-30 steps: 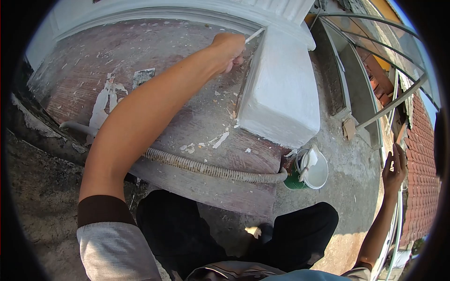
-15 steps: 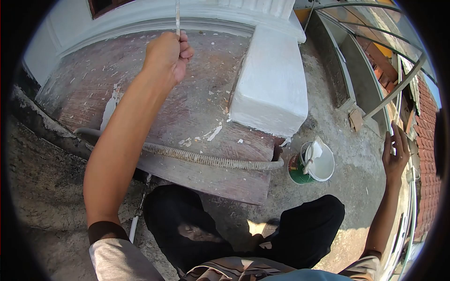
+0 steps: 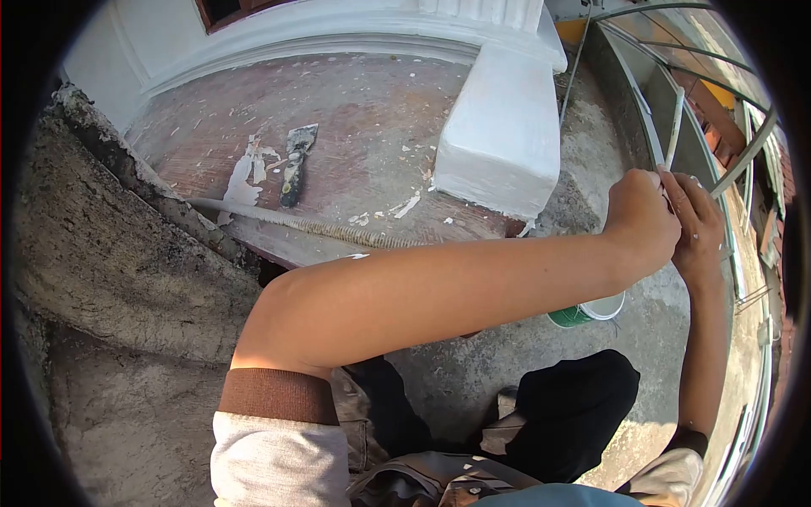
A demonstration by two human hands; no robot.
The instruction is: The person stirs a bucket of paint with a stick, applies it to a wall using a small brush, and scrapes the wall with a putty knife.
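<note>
My left hand (image 3: pixel 642 220) is at the right, across my body, its fingers closed beside my right hand (image 3: pixel 697 221). Between the two hands rises a thin pale stick (image 3: pixel 675 127), and both hands have their fingers round its lower end. What lies at the stick's bottom is hidden by the fingers. A scraper (image 3: pixel 296 165) with a paint-crusted handle lies on the reddish ledge (image 3: pixel 363 118) among peeled flakes. Below my left forearm, a green and white bucket (image 3: pixel 591 312) shows only in part.
A white block (image 3: pixel 498 139) stands on the ledge. A ribbed hose (image 3: pixel 312 226) runs along the ledge's front edge. At the left is a rough concrete wall (image 3: pixel 127 245). Metal bars and a tiled roof are at the far right.
My left hand has swung from the upper middle to the right with the stick and met my right hand. The scraper has come into sight, and my forearm now covers part of the bucket.
</note>
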